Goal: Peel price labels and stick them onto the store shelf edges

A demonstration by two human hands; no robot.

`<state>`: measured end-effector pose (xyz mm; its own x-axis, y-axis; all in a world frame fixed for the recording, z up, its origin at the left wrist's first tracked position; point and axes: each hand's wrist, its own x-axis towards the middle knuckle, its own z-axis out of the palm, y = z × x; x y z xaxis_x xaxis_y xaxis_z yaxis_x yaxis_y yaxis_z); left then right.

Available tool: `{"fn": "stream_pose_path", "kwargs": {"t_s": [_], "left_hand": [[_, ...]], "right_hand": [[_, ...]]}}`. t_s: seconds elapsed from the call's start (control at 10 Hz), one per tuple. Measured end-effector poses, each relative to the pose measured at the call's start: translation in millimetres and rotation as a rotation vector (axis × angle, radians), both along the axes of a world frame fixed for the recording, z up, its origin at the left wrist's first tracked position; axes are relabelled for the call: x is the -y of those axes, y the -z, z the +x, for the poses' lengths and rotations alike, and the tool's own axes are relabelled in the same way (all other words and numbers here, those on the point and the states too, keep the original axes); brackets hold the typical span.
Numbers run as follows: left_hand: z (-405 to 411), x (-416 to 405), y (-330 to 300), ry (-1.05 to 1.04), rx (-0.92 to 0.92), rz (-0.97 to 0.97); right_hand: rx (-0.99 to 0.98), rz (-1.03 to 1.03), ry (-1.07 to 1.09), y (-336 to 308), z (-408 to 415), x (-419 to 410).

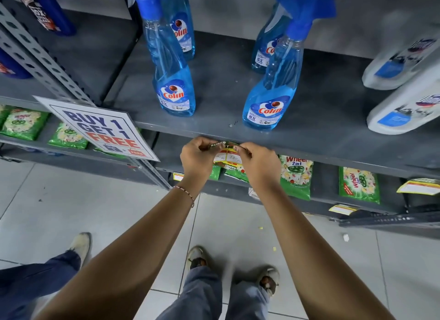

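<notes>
In the head view both forearms reach forward and slightly inward from the bottom of the frame, meeting at the front edge of a grey metal shelf (309,150). The left hand (196,157) is curled, knuckles up, with its fingertips pinched on the left end of a price label (227,156). The right hand (258,162) mirrors it, fingers bent and closed on the label's right end. A thin beaded bracelet (184,192) circles the left wrist.

The label is held between the two hands right against the shelf edge, its green top strip touching or just under the lip; whether it is already stuck there cannot be told. It shows a white field with handwritten numbers and a yellow and red border.

On the shelf above the hands stand blue spray bottles (175,91), with white bottles (404,105) lying to the right. A "Buy 1 Get 1 Free" sign (100,129) hangs at the left. Green detergent packets (295,179) sit on the lower shelf behind the hands. Other labels (419,186) are already on the lower shelf edges
</notes>
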<state>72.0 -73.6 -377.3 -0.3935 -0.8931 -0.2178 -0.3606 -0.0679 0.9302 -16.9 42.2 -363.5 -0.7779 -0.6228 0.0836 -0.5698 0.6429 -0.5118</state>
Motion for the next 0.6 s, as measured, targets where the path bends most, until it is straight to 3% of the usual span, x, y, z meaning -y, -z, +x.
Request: {"fn": "stream_pose_path", "kwargs": {"t_s": [0.2, 0.5, 0.6], "left_hand": [[1, 1, 1, -0.048, -0.008, -0.022], [6, 7, -3, -0.231, 0.096, 0.0], [18, 9, -15, -0.282, 0.125, -0.04]], "right_hand": [[-0.079, 0.018, -0.03, 2, 1, 6], [-0.209, 0.146, 0.119, 1, -10, -6], [-0.161, 0.057, 0.172, -1, -9, -30]]}}
